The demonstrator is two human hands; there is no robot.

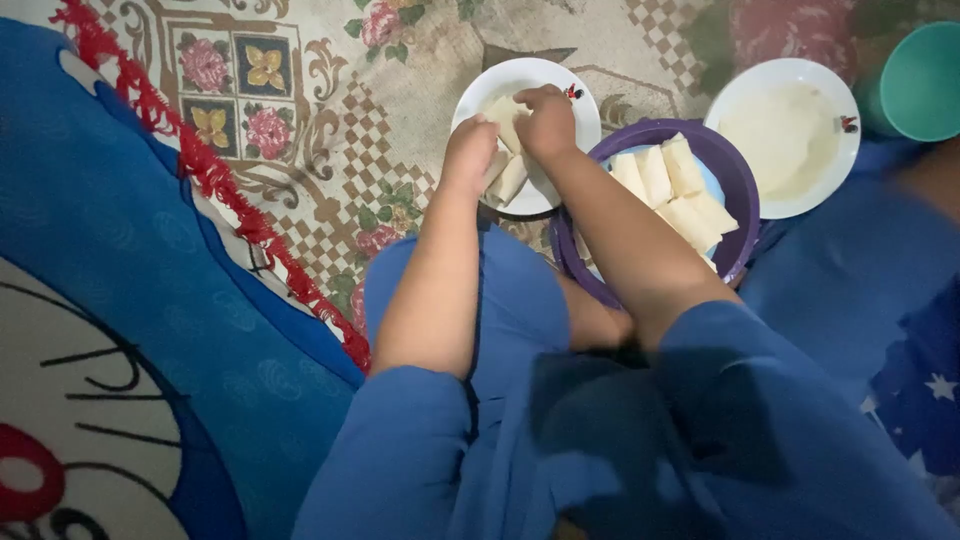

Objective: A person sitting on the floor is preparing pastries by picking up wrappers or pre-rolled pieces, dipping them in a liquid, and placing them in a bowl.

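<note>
Looking down at the floor, we see both hands busy over a white plate [575, 90] set on a patterned floral carpet [330, 120]. Our left hand [468, 152] is curled shut over the pale folded wrappers [510, 178] at the plate's near edge, and our right hand [547, 120] pinches another pale wrapper piece [503, 108] at the middle of the same plate, fingers closed on it. So the thing in hand sits right on that plate, between both hands.

Just to the right, touching our right forearm, a purple bowl [735, 175] carries a row of finished-looking pale rolls [672, 180], several of them lying side by side. We would judge the work well under way: a batch is done and stacked, while a few pieces on the plate are not yet folded.

Further right, a second white plate [835, 105] holds a pale spread, and a teal cup [925, 80] stands at the corner. A blue blanket [120, 260] with red fringe lies to the left.
</note>
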